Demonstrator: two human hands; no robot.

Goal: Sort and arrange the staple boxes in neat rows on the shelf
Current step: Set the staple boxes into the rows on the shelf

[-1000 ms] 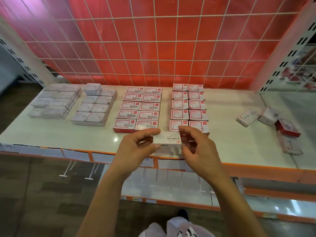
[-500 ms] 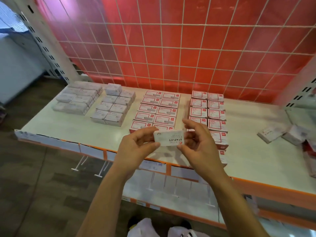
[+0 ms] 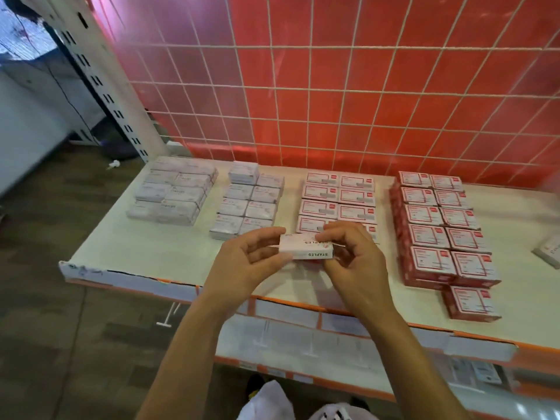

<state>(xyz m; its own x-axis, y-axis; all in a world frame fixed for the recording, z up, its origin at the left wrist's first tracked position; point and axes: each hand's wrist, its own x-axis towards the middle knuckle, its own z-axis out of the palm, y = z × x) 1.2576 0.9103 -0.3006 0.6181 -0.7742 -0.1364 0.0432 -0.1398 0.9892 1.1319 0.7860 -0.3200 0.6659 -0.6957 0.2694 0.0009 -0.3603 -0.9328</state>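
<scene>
1. While both hands hold it, the box (image 3: 306,248) sits in the air above the front of the shelf (image 3: 145,256), in front of the middle red-label rows (image 3: 339,195) (head view, the only one).
2. Left hand (image 3: 242,265): thumb and fingers pinch the box's left end. Right hand (image 3: 354,262): fingers curled over its right end and top edge. Neither hand is free.
3. Box is white; "STAPLES" print reads upside down from here.
4. Judgement: step in hand is checking and orienting the box before placing it. It looks like the white stacks (image 3: 248,204) just left of the hands, not the red blocks (image 3: 439,225).
5. To do it well: turn the print to match its neighbours, carry it low to the white group's front edge, then set it flush and square against them.
6. Risk: nudging the stacked boxes out of line on set-down.
7. Loose items left to sort: one red box (image 3: 469,303) alone at the front, another box (image 3: 550,248) at the right edge.
</scene>
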